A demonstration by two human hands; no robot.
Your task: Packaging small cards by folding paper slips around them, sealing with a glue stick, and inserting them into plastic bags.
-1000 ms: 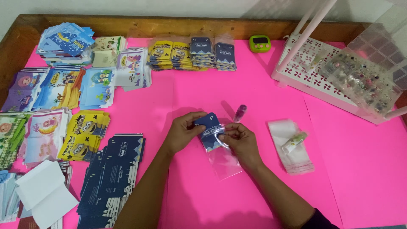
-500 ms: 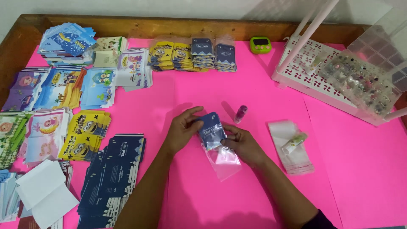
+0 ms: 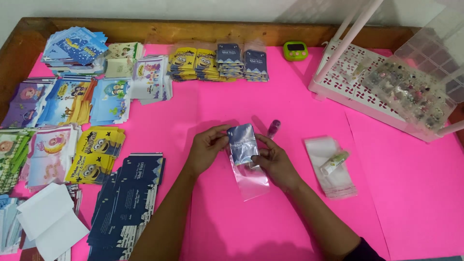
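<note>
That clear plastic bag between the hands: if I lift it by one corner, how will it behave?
Likely floppy: the clear plastic bag is thin film lying flat and limp under the dark blue card. Probably very light. Its glossy sheen suggests it may slide easily on the pink table.

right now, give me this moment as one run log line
left hand: holds dark blue card | right hand: holds clear plastic sleeve | card partly inside sleeve | surface: pink table
</note>
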